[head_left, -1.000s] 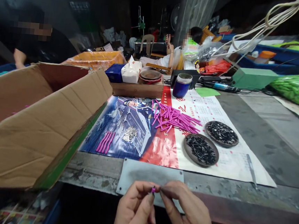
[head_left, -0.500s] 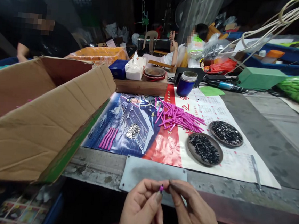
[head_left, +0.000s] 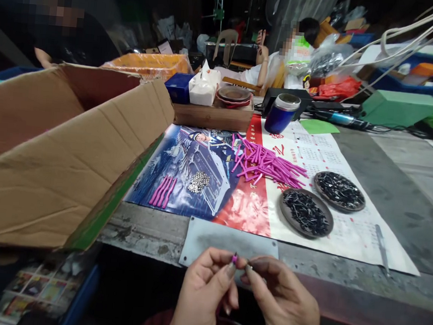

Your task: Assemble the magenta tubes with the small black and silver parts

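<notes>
My left hand (head_left: 205, 288) pinches a thin pink stick (head_left: 235, 258) with a dark tip pointing up; the fingers hide most of it. Close beside it, my right hand (head_left: 284, 300) has thumb and forefinger pressed together on something tiny, too small to make out. Both hands are above the near edge of a pale metal plate (head_left: 229, 234). Beyond lie a heap of pink sticks (head_left: 269, 162), a row of several pink sticks (head_left: 163, 192) and a pile of small silvery beads (head_left: 199, 182). Thin black pieces (head_left: 306, 212) fill two round dishes (head_left: 308, 235).
A large cardboard box (head_left: 67, 175) stands at the left. Tweezers (head_left: 382, 249) lie at the right on a calendar poster (head_left: 235, 209). Behind are a blue cup (head_left: 281, 115), a wooden box (head_left: 209, 117) and a green box (head_left: 399, 107). Two people sit across the table.
The view has tilted down and turned slightly left, so the table things appear higher and further right. My right thumb tip has come up against its forefinger; the left hand keeps its pinch.
</notes>
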Demonstrator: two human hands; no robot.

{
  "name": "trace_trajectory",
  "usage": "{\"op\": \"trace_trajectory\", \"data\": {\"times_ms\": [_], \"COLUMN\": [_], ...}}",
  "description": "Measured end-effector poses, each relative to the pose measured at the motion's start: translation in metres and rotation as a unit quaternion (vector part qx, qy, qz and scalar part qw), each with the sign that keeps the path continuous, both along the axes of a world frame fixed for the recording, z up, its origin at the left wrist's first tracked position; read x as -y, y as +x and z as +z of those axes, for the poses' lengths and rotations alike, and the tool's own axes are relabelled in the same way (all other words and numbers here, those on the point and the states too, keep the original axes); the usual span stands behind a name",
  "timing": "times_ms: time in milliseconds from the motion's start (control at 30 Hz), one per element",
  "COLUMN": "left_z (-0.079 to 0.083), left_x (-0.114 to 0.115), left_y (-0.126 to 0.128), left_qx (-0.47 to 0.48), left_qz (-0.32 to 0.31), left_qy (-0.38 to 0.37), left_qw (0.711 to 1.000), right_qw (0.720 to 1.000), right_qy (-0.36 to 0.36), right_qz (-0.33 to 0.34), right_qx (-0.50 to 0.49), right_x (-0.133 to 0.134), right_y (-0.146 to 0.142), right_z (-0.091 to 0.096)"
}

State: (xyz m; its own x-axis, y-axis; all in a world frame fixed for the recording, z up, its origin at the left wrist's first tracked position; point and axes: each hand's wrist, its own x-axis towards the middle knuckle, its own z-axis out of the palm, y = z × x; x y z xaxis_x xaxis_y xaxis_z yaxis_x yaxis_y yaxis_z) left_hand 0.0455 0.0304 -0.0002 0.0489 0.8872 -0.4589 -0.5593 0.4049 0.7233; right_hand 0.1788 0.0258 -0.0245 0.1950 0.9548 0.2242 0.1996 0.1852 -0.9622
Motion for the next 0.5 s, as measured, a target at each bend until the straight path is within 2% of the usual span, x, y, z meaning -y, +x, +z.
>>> {"op": "trace_trajectory", "data": {"times_ms": [167,333,500], "left_z": [-0.007,-0.018,-0.021], "left_x": [0.005,0.010,0.013], "left_y": [0.000,0.000,0.001], "left_qx": [0.009,0.016,0.033], "left_qz": [0.000,-0.012,-0.022], "left_qy": [-0.004,0.024,0.041], "left_qw": [1.000,1.000,0.998], "right_qw": [0.992,0.978,0.970], "right_qy": [0.071,0.103,0.121], "right_qz": [-0.007,-0.005,-0.002], "right_qx": [0.102,0.181,0.210], "right_x": [-0.002,-0.005,-0.004], "right_y": [-0.006,-0.010,-0.009], "right_z": [0.007,0.012,0.013]}}
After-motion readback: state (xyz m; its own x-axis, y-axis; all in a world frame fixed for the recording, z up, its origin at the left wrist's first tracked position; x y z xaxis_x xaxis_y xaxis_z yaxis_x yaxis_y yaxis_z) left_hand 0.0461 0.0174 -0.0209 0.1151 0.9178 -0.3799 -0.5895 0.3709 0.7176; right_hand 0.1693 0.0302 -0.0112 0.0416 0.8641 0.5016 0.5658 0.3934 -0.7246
